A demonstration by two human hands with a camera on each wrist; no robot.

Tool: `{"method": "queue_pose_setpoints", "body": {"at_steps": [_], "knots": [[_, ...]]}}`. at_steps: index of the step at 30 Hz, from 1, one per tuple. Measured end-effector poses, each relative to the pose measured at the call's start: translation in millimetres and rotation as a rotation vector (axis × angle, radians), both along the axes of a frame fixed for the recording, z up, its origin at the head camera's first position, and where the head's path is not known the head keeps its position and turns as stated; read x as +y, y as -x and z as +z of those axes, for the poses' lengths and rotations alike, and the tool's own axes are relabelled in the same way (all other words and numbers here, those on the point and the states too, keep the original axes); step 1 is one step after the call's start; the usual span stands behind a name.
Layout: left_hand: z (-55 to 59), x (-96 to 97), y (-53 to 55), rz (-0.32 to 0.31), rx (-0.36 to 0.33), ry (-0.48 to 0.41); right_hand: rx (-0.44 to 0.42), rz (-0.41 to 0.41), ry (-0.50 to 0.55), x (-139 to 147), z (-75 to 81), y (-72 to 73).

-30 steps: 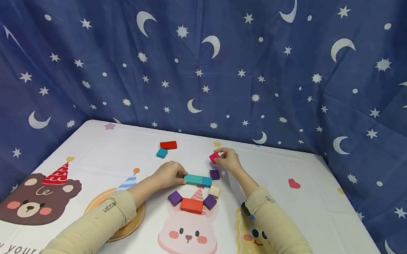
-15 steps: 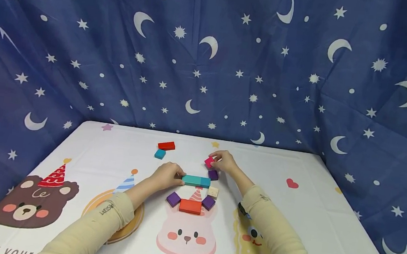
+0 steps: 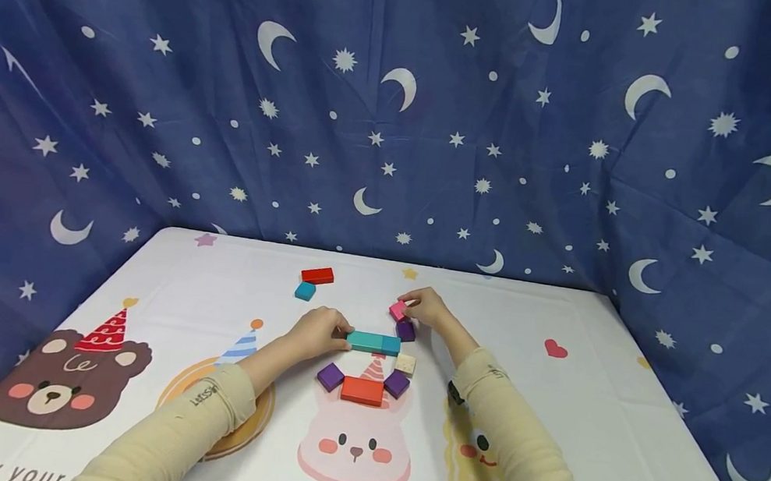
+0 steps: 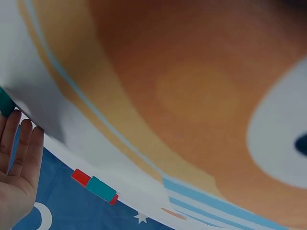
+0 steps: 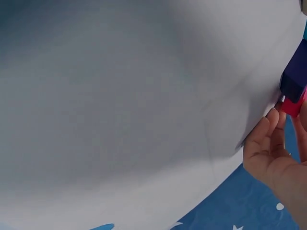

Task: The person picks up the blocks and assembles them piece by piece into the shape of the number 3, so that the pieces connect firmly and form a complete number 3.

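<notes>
In the head view my left hand (image 3: pixel 319 333) pinches the left end of a long teal block (image 3: pixel 365 341), its thumb and fingers on either side. A blue block (image 3: pixel 391 344) sits flush at that block's right end. My right hand (image 3: pixel 429 309) holds a pink block (image 3: pixel 398 310) between thumb and fingers, right at the upper edge of a dark purple block (image 3: pixel 406 330). The right wrist view shows the pink block's red-pink side beside that purple one. Below the blue block lies a beige block (image 3: pixel 404 365).
Nearer me, an orange-red block (image 3: pixel 362 391) lies between two purple blocks (image 3: pixel 330 377) turned at an angle. Farther back are a red block (image 3: pixel 317 275) and a small blue block (image 3: pixel 306 291). A dark object (image 3: pixel 456 393) shows beside my right sleeve. A starry curtain (image 3: pixel 398 116) hangs behind the table.
My right hand has brought the pink block down and slightly left, from apart to right against the purple block. The left hand keeps its place on the teal block.
</notes>
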State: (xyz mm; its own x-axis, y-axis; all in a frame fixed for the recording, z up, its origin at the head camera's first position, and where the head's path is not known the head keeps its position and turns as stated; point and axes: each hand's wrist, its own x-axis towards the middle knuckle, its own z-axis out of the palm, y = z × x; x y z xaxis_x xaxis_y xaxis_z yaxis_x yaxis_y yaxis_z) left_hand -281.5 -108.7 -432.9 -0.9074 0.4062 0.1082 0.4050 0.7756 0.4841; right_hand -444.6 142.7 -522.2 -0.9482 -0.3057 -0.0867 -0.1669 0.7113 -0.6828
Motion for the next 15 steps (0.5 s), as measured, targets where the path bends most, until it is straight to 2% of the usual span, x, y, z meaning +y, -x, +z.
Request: {"method": "queue_pose_setpoints", "body": {"at_steps": [2,5,6,7,10,11,12,15], "knots": [[0.0,0.2,0.1,-0.001,0.000,-0.001,-0.024,0.000,-0.001,0,-0.7,1.6],[0.0,0.5,0.1,-0.008,0.007,-0.007,-0.061,0.034,0.014,-1,12.0,-9.5],[-0.1,0.5,0.1,-0.011,0.010,-0.008,-0.054,0.052,0.023,2,2.9,-0.3],[-0.5,0.4,0.1,-0.013,0.011,-0.010,-0.055,0.059,0.022,1,5.4,-2.8],[-1.3,-0.2,-0.1,-0.011,0.014,-0.010,-0.068,0.067,0.021,-2,15.1,-12.4],[-1.3,-0.4,-0.2,-0.008,0.014,-0.010,-0.075,0.058,0.004,-6,26.2,-23.4],[-1.0,-0.7,-0.3,-0.007,0.014,-0.011,-0.049,0.076,0.017,-5,25.8,-24.2],[-1.4,-1.5,-1.3,-0.009,0.017,-0.014,-0.072,0.043,-0.010,-14,46.3,-43.7]]}}
